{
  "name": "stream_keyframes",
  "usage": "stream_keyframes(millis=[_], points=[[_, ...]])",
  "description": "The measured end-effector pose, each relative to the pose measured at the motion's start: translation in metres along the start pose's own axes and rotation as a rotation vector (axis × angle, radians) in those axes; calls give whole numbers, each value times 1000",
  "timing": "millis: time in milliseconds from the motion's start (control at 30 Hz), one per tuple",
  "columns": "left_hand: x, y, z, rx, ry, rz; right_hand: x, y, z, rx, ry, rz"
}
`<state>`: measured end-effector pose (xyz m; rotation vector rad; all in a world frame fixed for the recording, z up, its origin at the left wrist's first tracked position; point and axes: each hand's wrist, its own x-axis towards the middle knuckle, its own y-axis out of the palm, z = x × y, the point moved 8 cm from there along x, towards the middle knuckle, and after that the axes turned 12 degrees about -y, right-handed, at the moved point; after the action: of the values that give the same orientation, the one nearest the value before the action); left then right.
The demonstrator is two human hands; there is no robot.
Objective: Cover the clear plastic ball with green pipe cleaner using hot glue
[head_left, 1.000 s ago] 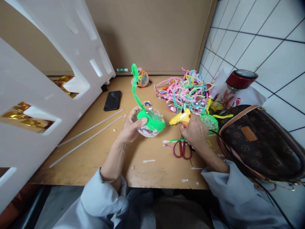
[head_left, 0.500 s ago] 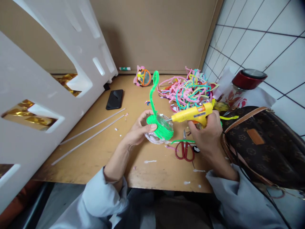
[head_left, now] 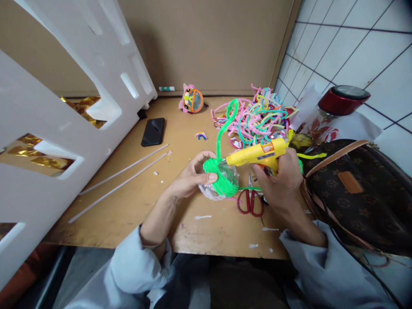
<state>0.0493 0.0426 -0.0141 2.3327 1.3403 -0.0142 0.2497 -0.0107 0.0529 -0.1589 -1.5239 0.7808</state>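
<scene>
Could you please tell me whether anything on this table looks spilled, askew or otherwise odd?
Yes: white smears, likely dried glue, spatter the table near its front edge, and the pipe cleaners lie in a tangled heap. The glue gun in the right hand and the clear ball in the left hand look fine.

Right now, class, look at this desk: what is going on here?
A person works at a wooden desk. The left hand holds a clear ball wrapped in a green pipe cleaner, whose free end sticks up. The right hand grips a yellow glue gun with its nozzle at the ball's top. Red scissors lie just beside it, and a tangle of coloured pipe cleaners sits behind.
</scene>
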Motion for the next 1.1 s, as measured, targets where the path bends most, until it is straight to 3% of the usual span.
stream_keyframes(millis=[267, 900, 1100], points=[[0, 1, 0, 5, -6, 12, 0, 7, -3, -26, 73, 114], [-1, 1, -1, 16, -22, 7, 5, 1, 0, 33, -11, 41], [-1, 0, -1, 17, -10, 0, 4, 4, -4, 4, 39, 91]])
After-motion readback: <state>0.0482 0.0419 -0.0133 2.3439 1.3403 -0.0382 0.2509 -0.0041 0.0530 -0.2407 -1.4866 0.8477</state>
